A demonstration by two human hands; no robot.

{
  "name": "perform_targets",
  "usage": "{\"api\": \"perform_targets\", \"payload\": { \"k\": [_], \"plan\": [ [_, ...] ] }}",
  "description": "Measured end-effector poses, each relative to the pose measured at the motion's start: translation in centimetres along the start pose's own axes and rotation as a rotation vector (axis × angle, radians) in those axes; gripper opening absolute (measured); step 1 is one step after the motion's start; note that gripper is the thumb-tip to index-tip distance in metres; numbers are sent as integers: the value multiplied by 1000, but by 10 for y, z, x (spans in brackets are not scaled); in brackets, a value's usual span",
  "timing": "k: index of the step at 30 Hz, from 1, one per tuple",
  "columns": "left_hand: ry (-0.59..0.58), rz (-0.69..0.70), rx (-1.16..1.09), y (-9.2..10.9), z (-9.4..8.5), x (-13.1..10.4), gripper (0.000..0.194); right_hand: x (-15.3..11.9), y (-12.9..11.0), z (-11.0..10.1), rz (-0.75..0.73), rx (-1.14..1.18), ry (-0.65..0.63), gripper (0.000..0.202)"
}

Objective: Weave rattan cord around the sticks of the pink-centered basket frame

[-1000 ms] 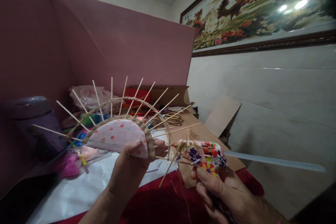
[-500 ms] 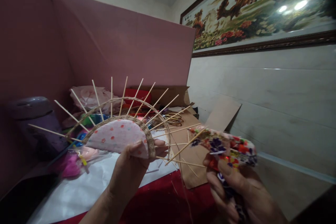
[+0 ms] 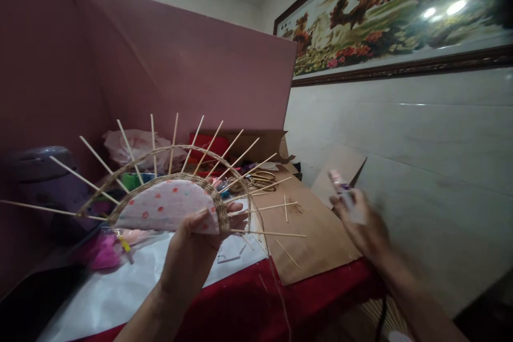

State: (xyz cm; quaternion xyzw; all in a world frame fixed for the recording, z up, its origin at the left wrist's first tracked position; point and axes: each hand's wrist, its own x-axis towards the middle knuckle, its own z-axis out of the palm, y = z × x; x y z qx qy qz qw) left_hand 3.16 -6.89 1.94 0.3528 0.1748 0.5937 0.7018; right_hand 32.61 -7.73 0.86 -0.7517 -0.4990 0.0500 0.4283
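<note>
My left hand [image 3: 196,230] is closed on a half-round craft piece [image 3: 168,206], thumb on its front and fingers behind. Its face is white cloth with red dots, edged with woven twine. Thin wooden sticks [image 3: 204,152] fan out from the rim, and a twine braid [image 3: 160,150] arcs across them. A loose strand of twine [image 3: 276,272] hangs down from the right side. My right hand [image 3: 360,219], blurred, grips a floral-covered glue gun [image 3: 340,187], held out to the right above the brown board and mostly hidden by the fingers.
Brown cardboard [image 3: 308,240] and white sheeting [image 3: 132,272] lie on a red cloth [image 3: 240,304]. Stick pieces [image 3: 286,254] and coiled cord [image 3: 260,179] rest there. Bags of coloured material [image 3: 106,248] are at left, beside a purple container [image 3: 52,187]. A dark cable [image 3: 382,315] hangs at lower right.
My right hand has carried the glue gun away from the craft piece, rightward and up, turning it. My left hand and the craft piece have shifted slightly left.
</note>
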Motion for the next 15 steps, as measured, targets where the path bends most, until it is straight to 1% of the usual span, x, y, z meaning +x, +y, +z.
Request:
{"api": "perform_targets", "payload": {
  "k": [1, 3, 5, 6, 8, 11, 13, 15],
  "plan": [
    [-3, 0, -3, 0, 0, 0, 28, 7, 5, 11, -66, -157, -33, 35],
    [-4, 2, -10, 0, 1, 0, 29, 14, 11, 32, -248, -319, -121, 32],
    [5, 5, -21, -1, 1, 0, 29, 14, 12, 50, -400, -399, -212, 32],
    [6, 2, -27, -1, 1, -1, 29, 12, 11, 57, -443, -418, -244, 32],
    [4, -7, -40, -1, 1, -2, 29, 9, 9, 67, -481, -430, -282, 30],
    [-14, -13, -46, -1, 1, -3, 31, 8, 7, 69, -508, -407, -324, 29],
    [-28, -21, -50, -2, 1, -2, 33, 13, 7, 62, -482, -386, -287, 30],
    [-46, -30, -52, -3, 3, 0, 35, 19, 7, 52, -417, -358, -199, 33]
  ]
}}
